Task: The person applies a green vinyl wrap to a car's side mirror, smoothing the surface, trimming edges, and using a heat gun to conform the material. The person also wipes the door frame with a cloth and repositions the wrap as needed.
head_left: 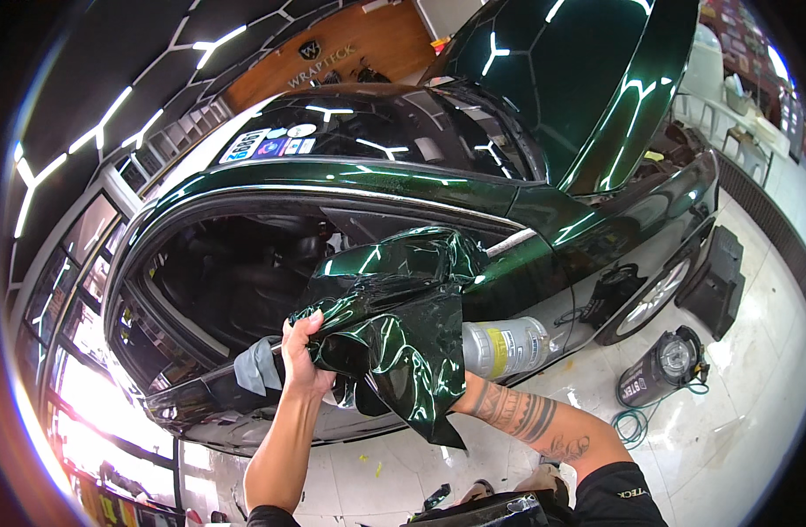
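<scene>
A crumpled sheet of glossy dark green wrap film [403,360] hangs before me at the side of a dark green car [368,180]. My left hand [305,356] is closed on the film's left edge, thumb up. My right hand [463,395] reaches behind the film's lower right part, which hides its fingers. Above the sheet, a rounded green shape [394,255] rises in front of the car's window opening; I cannot tell whether it is film or a covered mirror. A grey cloth [259,367] hangs beside my left hand.
Right of the film is a grey cylinder with a yellow band [507,346]. A black tank [662,367] with a thin green hose stands on the tiled floor [587,386]. Near the front wheel [653,299] sits a black box [715,281]. The hood [579,79] is raised.
</scene>
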The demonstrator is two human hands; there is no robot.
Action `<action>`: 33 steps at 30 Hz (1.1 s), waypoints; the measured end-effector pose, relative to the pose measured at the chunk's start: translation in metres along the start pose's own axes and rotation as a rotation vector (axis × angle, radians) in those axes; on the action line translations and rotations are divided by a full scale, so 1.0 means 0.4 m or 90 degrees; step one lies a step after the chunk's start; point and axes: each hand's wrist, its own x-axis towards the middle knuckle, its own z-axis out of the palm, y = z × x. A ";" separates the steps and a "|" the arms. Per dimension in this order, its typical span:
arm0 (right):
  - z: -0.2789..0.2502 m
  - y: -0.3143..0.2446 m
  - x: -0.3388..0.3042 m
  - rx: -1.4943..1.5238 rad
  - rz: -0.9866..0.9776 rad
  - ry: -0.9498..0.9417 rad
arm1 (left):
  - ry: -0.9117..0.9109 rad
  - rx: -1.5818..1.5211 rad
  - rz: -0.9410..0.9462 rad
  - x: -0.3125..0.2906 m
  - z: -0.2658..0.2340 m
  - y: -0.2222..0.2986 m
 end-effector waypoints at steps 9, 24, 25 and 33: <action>-0.059 -0.077 -0.125 0.041 0.281 0.134 | 0.008 0.044 -0.090 -0.014 0.019 0.039; -0.470 0.277 -1.256 -0.446 0.938 0.591 | 0.347 0.633 -0.023 -0.268 -0.032 0.133; -0.459 0.328 -1.331 -0.558 0.940 0.563 | 0.373 0.679 -0.032 -0.293 -0.028 0.162; -0.409 0.516 -1.630 -0.644 1.058 0.381 | 0.253 0.690 -0.199 -0.317 0.125 0.186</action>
